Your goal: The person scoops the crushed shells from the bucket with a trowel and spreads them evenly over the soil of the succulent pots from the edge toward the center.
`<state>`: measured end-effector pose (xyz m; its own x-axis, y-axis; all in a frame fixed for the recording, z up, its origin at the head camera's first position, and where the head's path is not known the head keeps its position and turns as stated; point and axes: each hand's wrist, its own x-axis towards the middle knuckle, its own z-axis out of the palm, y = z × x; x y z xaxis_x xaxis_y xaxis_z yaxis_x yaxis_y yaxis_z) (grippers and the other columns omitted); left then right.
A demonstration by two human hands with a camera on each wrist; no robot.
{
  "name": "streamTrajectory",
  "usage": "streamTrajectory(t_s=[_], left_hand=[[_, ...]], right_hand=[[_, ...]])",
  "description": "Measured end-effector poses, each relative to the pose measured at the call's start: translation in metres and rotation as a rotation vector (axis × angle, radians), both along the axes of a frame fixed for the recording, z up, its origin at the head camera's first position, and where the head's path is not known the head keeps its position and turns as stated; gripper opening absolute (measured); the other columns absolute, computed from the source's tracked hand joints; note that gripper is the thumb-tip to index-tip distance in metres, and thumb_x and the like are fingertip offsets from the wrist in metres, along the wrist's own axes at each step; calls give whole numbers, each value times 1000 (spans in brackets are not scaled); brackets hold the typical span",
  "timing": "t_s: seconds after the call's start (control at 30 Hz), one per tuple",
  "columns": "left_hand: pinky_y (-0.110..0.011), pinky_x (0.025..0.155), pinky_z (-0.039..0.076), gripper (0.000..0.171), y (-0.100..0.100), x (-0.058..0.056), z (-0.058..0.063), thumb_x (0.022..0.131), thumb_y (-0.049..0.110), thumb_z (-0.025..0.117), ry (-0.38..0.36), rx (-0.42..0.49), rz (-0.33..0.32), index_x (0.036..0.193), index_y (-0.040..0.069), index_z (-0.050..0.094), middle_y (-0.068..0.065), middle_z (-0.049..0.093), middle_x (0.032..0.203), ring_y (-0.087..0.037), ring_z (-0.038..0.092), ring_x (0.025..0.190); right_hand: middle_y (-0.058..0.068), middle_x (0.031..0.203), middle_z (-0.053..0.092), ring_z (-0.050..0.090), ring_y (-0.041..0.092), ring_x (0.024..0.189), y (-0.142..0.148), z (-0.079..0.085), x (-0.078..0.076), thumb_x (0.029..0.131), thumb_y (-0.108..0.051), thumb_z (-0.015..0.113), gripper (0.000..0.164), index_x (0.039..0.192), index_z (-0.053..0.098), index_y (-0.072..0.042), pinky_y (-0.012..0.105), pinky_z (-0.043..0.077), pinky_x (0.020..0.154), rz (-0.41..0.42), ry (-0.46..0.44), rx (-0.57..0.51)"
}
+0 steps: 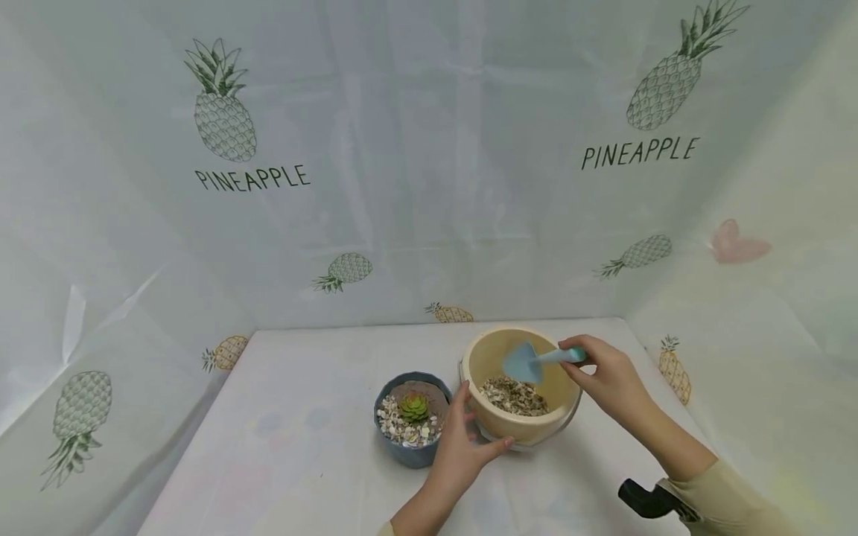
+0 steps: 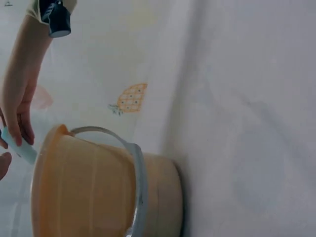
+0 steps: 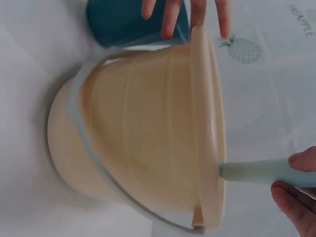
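Note:
In the head view, my right hand (image 1: 606, 372) grips the handle of a light blue toy shovel (image 1: 523, 363). Its blade hangs inside a cream bucket (image 1: 496, 429), over grey-brown gravel (image 1: 515, 396). Against the bucket's near left side lies my left hand (image 1: 459, 450), thumb and fingers spread just by the rim. The right wrist view shows the left hand's straight fingers (image 3: 171, 17) near that rim. Left of the bucket stands a blue pot (image 1: 412, 455) with a green succulent (image 1: 413, 407) and white pebbles (image 1: 392, 417).
A grey handle (image 2: 140, 182) hangs down the bucket's side. The bucket and pot stand on a pale cloth-covered table (image 1: 295, 439). Behind them rises a sheet (image 1: 415, 186) printed with pineapples. A black device (image 1: 646, 499) is strapped at the right wrist.

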<state>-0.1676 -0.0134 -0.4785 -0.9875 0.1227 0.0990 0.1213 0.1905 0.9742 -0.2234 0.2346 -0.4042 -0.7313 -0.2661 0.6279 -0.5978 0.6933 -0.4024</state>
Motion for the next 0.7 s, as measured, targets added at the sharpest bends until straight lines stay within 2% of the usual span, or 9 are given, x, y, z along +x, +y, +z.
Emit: streamTrajectory(t_s=[0.17,0.27,0.37,0.43,0.53,0.7], left_hand=[[-51,96,45,98,7,-10,0,74,33,86,24,-127,36,150,8,31,-18,31,148,-36,45,123],[-54,101,40,89,7,-13,3,75,38,84,24,-203,47,145,7,38,-17,31,147,-39,42,129],[-57,100,40,82,7,-16,9,77,39,82,21,-290,55,141,5,44,-18,37,142,-42,41,129],[-55,97,43,75,6,-18,13,79,35,82,24,-340,54,138,3,48,-18,41,137,-41,45,126],[-48,88,50,66,5,-21,18,79,30,83,36,-399,60,132,5,54,-15,48,127,-34,54,114],[-33,71,50,59,3,-24,20,76,30,85,66,-418,73,124,7,61,-6,52,110,-22,56,96]], right_hand=[[7,95,68,68,21,79,6,-2,-13,75,9,78,31,102,67,-3,32,57,66,41,-86,119],[6,95,68,67,22,83,8,-2,-20,76,8,77,30,101,67,-4,34,57,67,63,-141,180],[5,94,69,67,24,85,11,-2,-25,77,7,77,29,102,67,-4,35,56,68,84,-180,240],[5,94,69,67,24,85,12,-1,-28,77,7,77,30,103,66,-4,35,55,67,101,-200,276],[6,94,69,67,26,84,14,0,-33,77,6,77,30,102,65,-4,34,55,66,122,-232,338],[3,90,68,66,24,83,16,4,-41,77,5,78,27,96,64,-8,33,55,65,159,-296,431]])
